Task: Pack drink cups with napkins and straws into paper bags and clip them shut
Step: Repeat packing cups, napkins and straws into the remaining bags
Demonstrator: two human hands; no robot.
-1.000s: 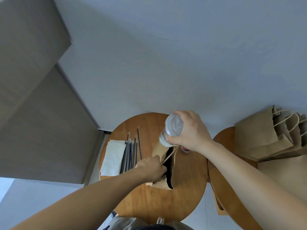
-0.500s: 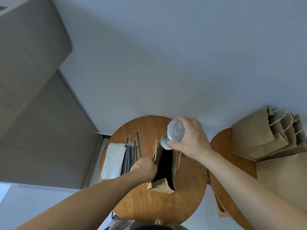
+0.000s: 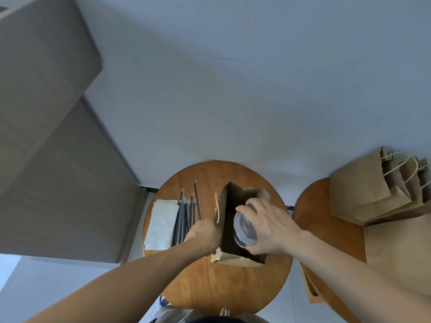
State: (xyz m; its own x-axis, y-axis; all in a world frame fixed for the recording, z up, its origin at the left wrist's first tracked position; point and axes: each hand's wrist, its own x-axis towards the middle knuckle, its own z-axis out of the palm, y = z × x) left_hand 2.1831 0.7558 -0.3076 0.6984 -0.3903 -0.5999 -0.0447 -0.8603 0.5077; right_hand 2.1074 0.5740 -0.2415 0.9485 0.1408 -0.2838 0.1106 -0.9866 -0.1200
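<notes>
Right hand (image 3: pixel 268 227) is gripping the lidded cup (image 3: pixel 245 229) by its rim, holding it in the open bag's (image 3: pixel 242 261) mouth at frame centre. Left hand (image 3: pixel 205 234) is apparently pinching the bag's left edge. Cup-loading is underway; next comes lowering it upright, then adding napkins (image 3: pixel 163 220) and straws (image 3: pixel 186 215) lying centre-left on the counter (image 3: pixel 221 287).

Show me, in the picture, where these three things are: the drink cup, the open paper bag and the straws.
drink cup (image 3: pixel 245 229), head view, on its clear lid.
paper bag (image 3: pixel 253 194), head view, on the far wall of its open mouth.
straws (image 3: pixel 184 220), head view, on the middle of the dark bundle.
</notes>
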